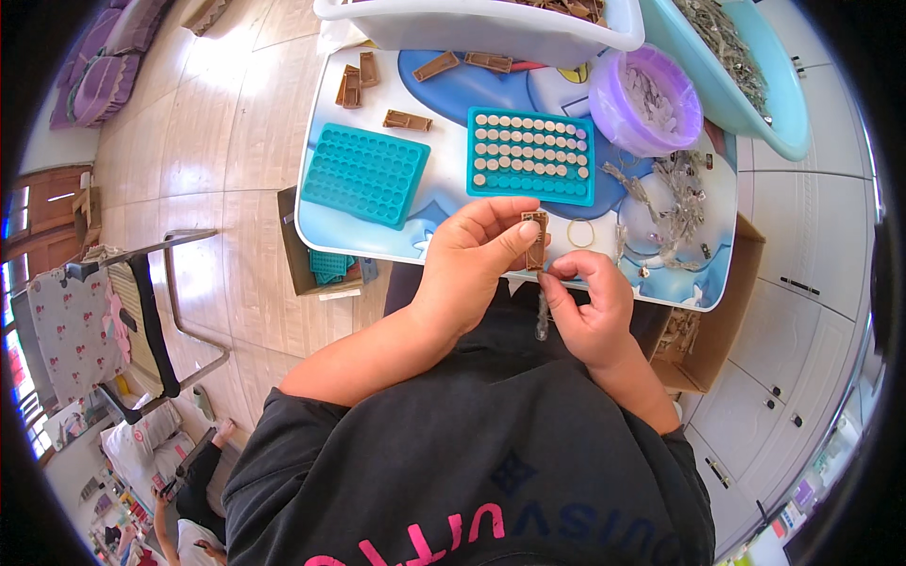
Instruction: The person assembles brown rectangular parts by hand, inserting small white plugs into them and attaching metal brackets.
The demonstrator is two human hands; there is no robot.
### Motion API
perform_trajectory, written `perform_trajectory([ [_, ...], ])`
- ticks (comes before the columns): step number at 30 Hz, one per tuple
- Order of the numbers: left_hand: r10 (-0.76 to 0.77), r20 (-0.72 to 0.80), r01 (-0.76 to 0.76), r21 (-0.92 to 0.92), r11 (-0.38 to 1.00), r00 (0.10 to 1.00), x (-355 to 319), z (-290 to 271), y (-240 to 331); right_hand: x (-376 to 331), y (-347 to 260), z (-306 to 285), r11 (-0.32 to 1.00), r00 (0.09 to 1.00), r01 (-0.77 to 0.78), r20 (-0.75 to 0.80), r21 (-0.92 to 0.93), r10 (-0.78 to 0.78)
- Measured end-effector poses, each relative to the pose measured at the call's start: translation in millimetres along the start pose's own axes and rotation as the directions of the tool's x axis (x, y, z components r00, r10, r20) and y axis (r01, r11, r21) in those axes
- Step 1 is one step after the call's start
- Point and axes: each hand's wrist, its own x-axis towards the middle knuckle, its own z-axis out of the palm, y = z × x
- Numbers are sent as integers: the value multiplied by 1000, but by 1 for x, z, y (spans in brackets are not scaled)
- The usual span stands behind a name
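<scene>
My left hand [464, 267] grips a small brown plastic case [535, 247] between thumb and fingers, upright over the table's near edge. At the lower end of the case, my right hand [596, 304] is closed in a pinch; what its fingertips hold is too small to make out. A thin, clear strand with a translucent end [542, 325] dangles below, between the hands. Just beyond them lies a teal tray [540, 188] with rows of round silver button cells. A yellowish rubber band [580, 233] rests beside my right hand.
A second teal tray [366, 174] is at the left. Several brown cases [408, 121] lie behind it. Along the back stand a white bin [472, 30], a purple bucket [615, 113] and a light-blue tub [788, 113]. Tangled wires [675, 208] cover the right side. Cardboard boxes [722, 325] flank the table.
</scene>
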Motion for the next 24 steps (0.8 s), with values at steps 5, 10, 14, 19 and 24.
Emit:
perform_trajectory([
  [5, -2, -26, 2, 7, 1000, 1000, -1, 1, 2, -2, -1, 3, 999, 998, 47, -31, 3, -47],
  [10, 5, -23, -5, 14, 1000, 1000, -1, 0, 3, -1, -1, 6, 997, 998, 60, -33, 54, -58],
  [14, 4, -22, -3, 18, 1000, 1000, -2, 1, 3, 2, -3, 6, 997, 997, 71, -21, 25, -71],
  [19, -43, -30, 44, 1, 999, 999, -2, 3, 4, 4, -4, 7, 998, 998, 58, 36, 21, -58],
  [24, -78, -41, 76, -49, 996, 996, -1, 1, 1, 6, -4, 6, 1000, 998, -24, 66, 15, 23],
])
